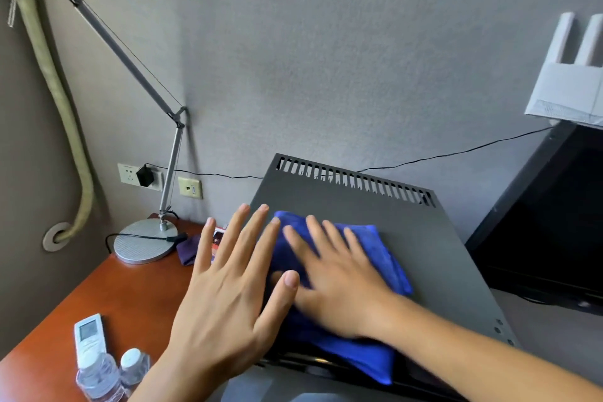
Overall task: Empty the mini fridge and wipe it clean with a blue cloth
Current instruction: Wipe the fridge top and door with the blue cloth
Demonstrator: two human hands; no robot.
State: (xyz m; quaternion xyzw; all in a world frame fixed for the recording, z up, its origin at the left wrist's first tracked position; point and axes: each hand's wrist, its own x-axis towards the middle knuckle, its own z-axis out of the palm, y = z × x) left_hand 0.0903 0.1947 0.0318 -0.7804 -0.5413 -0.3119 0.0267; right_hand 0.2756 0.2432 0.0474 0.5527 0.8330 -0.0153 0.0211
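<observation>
The grey mini fridge (424, 238) stands on the desk, seen from above, with a row of vent slots along its far edge. A folded blue cloth (385, 258) lies flat on its top. My right hand (339, 284) presses flat on the cloth with fingers spread; it looks motion-blurred. My left hand (228, 297) hovers open at the fridge's left edge, fingers apart, its thumb over the cloth's left side. The fridge's inside and door are hidden from this angle.
On the reddish wooden desk (130, 297) stand a silver lamp base (146, 245), a white remote (89, 339), two water bottles (107, 372) and a dark purple cloth (189, 250). A black TV (548, 225) stands to the right, a white router (567, 81) above it. Wall sockets (140, 177) sit behind.
</observation>
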